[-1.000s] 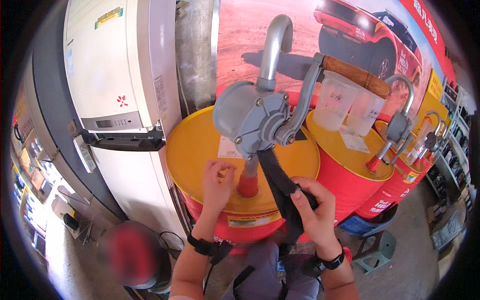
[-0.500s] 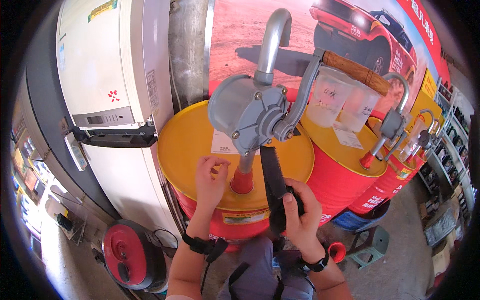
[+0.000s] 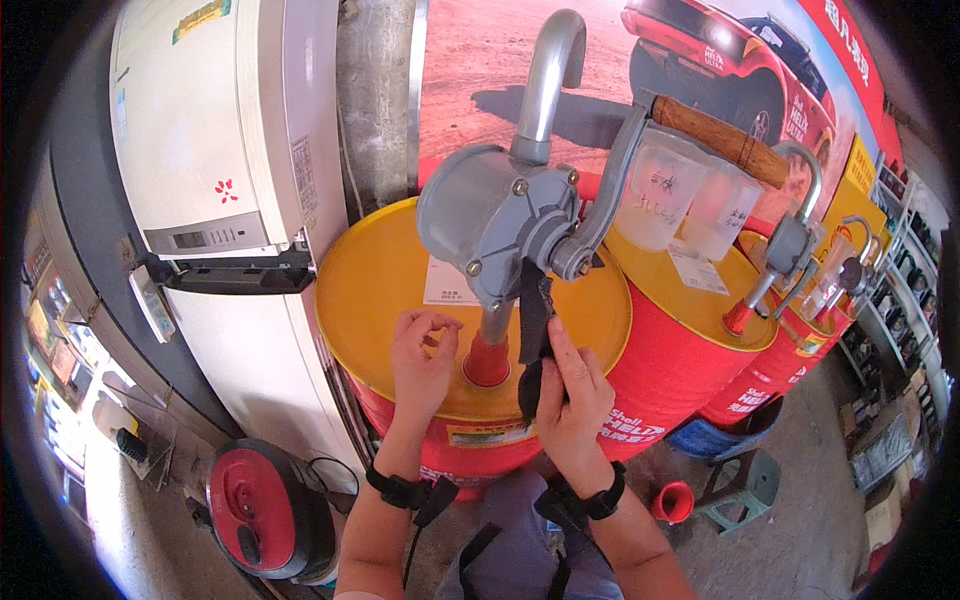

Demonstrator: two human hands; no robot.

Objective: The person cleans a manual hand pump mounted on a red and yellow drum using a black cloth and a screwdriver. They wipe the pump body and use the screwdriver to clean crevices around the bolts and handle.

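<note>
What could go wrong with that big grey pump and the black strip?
The black strip runs close beneath the crank of the grey pump, so it might snag if the crank turned. The right hand, holding the strip, could get bumped. The wooden handle looks near the cloudy cups, so it might knock them, though depth is hard to judge.

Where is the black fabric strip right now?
In the head view, the black fabric strip is just right of centre, held in the right hand, directly below the grey hand pump and right of the red collar.
</note>
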